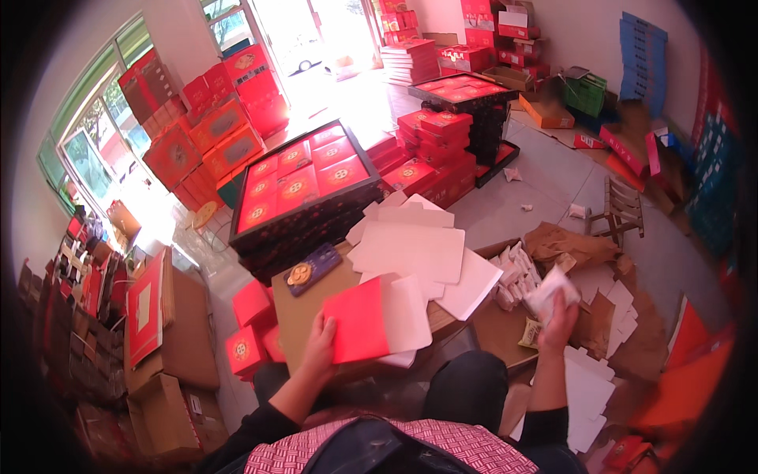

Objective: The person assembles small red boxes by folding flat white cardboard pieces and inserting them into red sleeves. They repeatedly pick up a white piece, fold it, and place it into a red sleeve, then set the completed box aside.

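My left hand (pixel 318 350) grips a red carton box (pixel 359 321) by its left side, over a brown cardboard surface (pixel 300 320) in front of me. A pale flap stands open at the box's right end. To the right, my right hand (pixel 560 322) is closed around a small white packet (pixel 548 292), held above an open brown carton (pixel 495 338). Several similar white packets (pixel 515 272) lie in that carton, with a yellowish packet (pixel 530 332) near them. Beyond the red box spread flat white carton blanks (pixel 418 249). A dark blue box (pixel 313 270) with a round golden picture lies on the cardboard surface.
Past the work surface stands a black tray stack (pixel 304 207) filled with red boxes. Red boxes (pixel 251 330) are piled at the left of my knees. Crumpled brown paper (pixel 570 243) and a small wooden stool (pixel 621 207) are at the right. Large cartons (pixel 185 344) stand on the left.
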`<state>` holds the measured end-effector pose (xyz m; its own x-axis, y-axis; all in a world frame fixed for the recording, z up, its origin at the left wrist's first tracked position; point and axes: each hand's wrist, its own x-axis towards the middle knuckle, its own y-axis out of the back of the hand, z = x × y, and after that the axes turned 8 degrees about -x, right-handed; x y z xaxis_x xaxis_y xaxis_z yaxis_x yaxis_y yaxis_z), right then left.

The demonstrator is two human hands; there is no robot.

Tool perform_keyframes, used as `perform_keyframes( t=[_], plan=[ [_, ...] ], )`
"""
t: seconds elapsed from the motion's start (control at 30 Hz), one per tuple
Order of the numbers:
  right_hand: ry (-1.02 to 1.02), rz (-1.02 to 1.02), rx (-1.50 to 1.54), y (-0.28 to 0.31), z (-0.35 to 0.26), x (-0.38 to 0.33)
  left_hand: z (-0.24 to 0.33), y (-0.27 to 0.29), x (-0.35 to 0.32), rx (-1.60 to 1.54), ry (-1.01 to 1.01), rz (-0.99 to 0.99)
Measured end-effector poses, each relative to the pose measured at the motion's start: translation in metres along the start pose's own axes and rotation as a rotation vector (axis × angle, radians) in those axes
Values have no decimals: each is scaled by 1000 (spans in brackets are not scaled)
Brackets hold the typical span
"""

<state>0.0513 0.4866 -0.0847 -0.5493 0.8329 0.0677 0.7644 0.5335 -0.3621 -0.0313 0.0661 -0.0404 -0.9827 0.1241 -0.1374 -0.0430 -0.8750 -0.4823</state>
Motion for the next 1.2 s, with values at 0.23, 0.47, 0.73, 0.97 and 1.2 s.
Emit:
perform_keyframes(
  t=[0.23, 0.47, 0.73, 0.97, 1.2],
  plan=[
    [353, -738, -260, -169, -170, -117, 10, -9, -35, -214, -163, -58],
    [773, -787, -768, -230, -165, -188, 24, 7, -78, -407, -276, -102],
    [981, -879, -969, -246, -169, -229, 23, 14, -89, -663, -201, -67],
    [288, -841, -601, -203, -121, -269, 38, 3, -91, -661, -357, 168],
    [300, -756, -308, -226, -68, -235, 37, 13, -88, -534, -282, 49]
  ],
)
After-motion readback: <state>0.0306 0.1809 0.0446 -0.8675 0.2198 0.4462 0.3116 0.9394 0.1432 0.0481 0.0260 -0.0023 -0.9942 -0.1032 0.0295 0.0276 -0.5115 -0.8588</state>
